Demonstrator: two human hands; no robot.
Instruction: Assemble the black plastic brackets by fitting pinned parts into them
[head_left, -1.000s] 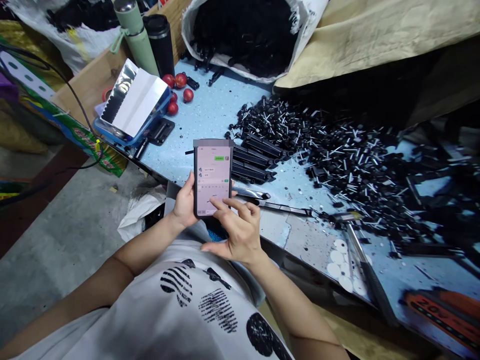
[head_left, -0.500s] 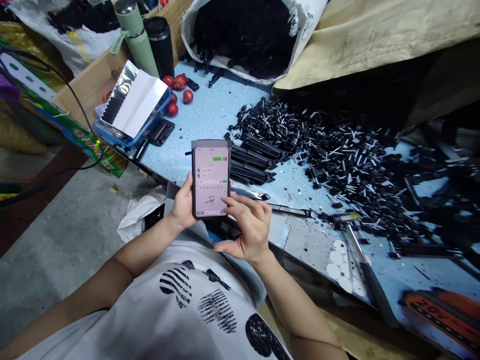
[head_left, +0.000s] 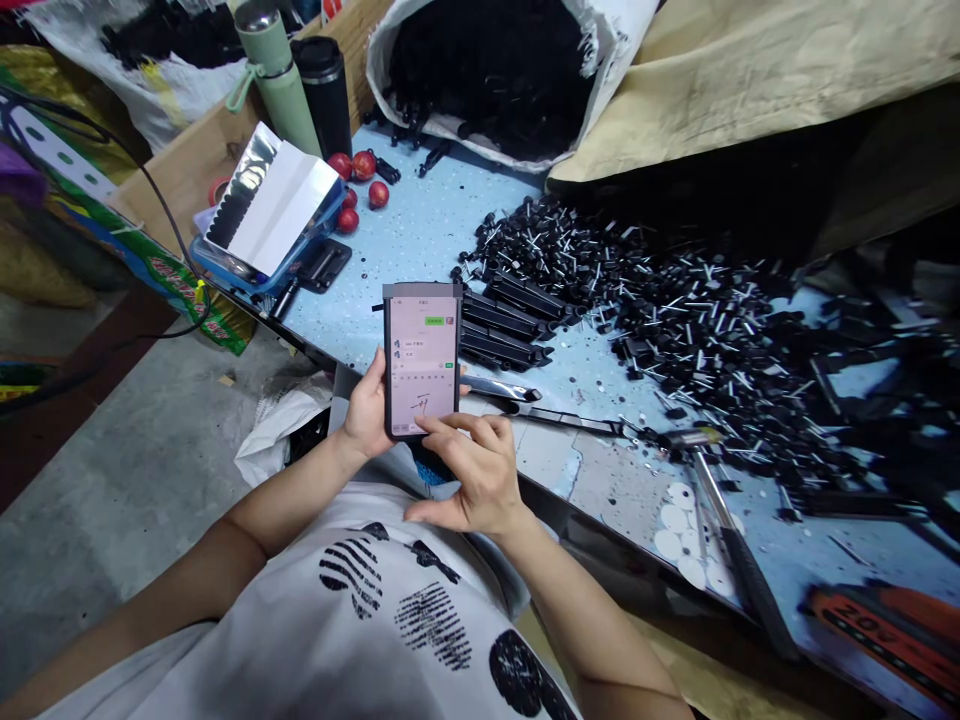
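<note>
My left hand [head_left: 367, 410] is closed round the left side and back of a smartphone [head_left: 422, 345], held upright above the table's near edge. On its lit screen are chat bubbles, with a handwritten stroke mark in the lower part. My right hand [head_left: 476, 470] holds nothing; its index finger reaches onto the lower screen, and its thumb is spread away below. Several long black plastic parts [head_left: 510, 315] lie just behind the phone, and a narrow black strip [head_left: 570, 418] is to its right.
A heap of small black parts with metal pins [head_left: 675, 310] covers the table's right side. A hammer [head_left: 735, 540] and an orange tool [head_left: 885, 630] lie near the front edge. Red fruits [head_left: 379, 194], a green flask [head_left: 281, 85] and a blue box [head_left: 277, 270] stand back left.
My right hand has moved left and slightly down, its index finger going from the screen's right edge to its lower middle. Another stroke shows on the screen. The left hand keeps hold.
</note>
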